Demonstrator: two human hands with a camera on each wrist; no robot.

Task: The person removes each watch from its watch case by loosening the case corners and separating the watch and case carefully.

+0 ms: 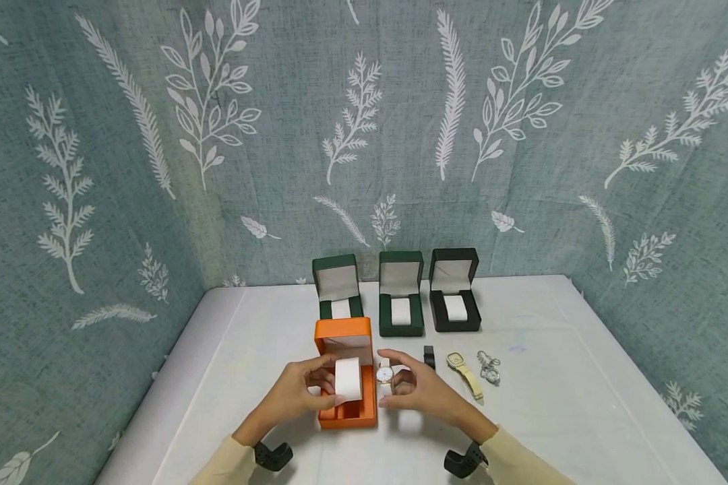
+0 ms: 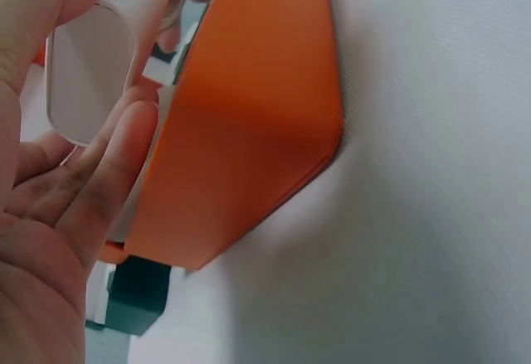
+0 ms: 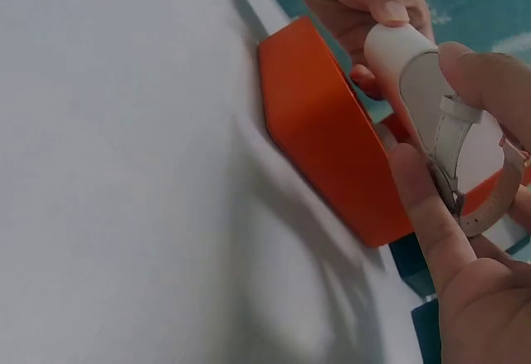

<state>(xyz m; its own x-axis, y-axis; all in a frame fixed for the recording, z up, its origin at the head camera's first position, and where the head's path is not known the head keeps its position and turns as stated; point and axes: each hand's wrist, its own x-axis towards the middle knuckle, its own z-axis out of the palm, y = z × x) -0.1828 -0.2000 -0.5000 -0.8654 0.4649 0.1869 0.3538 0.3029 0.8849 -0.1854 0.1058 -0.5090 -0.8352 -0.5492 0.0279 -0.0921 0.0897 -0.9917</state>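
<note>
My left hand (image 1: 300, 387) pinches a white watch cushion (image 1: 348, 379) between thumb and fingers, just above the open orange watch box (image 1: 347, 424). In the left wrist view the cushion's flat oval end (image 2: 91, 74) shows. To the right of the box, my right hand (image 1: 415, 385) holds a wristwatch (image 1: 385, 374) with a white strap and round pale dial by thumb and fingertips. Its looped, buckled strap (image 3: 452, 136) overlaps the cushion's end in the right wrist view.
Behind stand two open green watch boxes (image 1: 402, 330) (image 1: 336, 261) and an open black one (image 1: 456, 326), each with a white cushion. Right of my right hand lie a black-strapped item (image 1: 429, 357), a gold watch (image 1: 464, 377) and a silver watch (image 1: 489, 369). A patterned cloth (image 1: 364, 135) hangs behind the table.
</note>
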